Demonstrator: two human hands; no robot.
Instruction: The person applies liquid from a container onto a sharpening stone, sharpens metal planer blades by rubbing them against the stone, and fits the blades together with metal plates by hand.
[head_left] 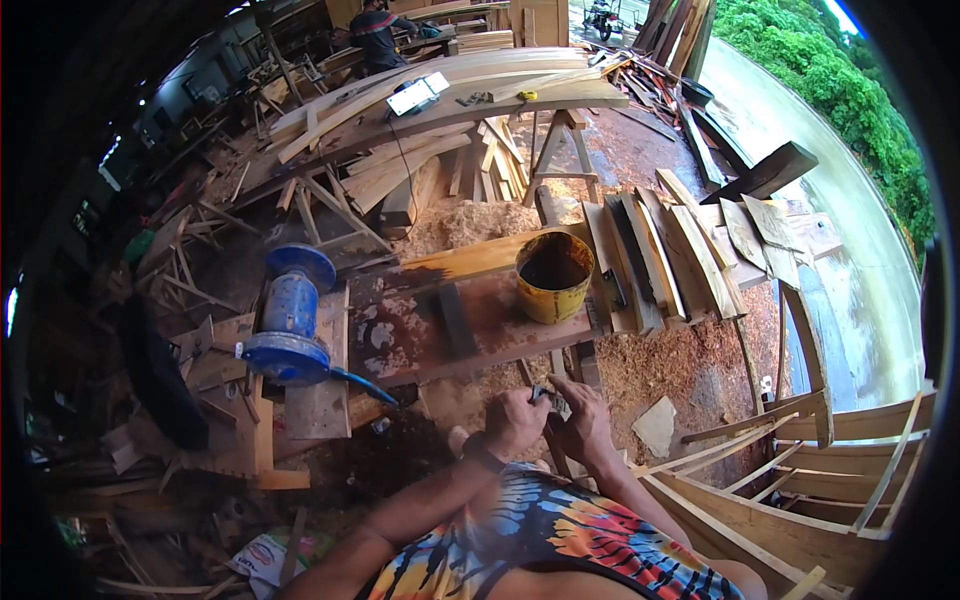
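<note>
My left hand (515, 422), with a dark band at its wrist, is closed in front of my body. My right hand (584, 420) is closed close beside it, its fingers bent toward the left one. A small dark object (538, 393) shows at the left fingertips; its kind is too small to tell. Both hands are just short of the near edge of a stained wooden bench (400, 335). A yellow bucket (555, 305) holding dark brown liquid stands on that bench beyond my hands. Several boards (665, 255) lie side by side to its right.
A blue flanged metal piece (290, 318) stands upright at the left. Behind is a long table (450, 105) with planks and a bright-screened device (418, 94). A person (375, 38) is at the far back. Wood shavings (660, 375) cover the floor; a wooden frame (760, 520) is at lower right.
</note>
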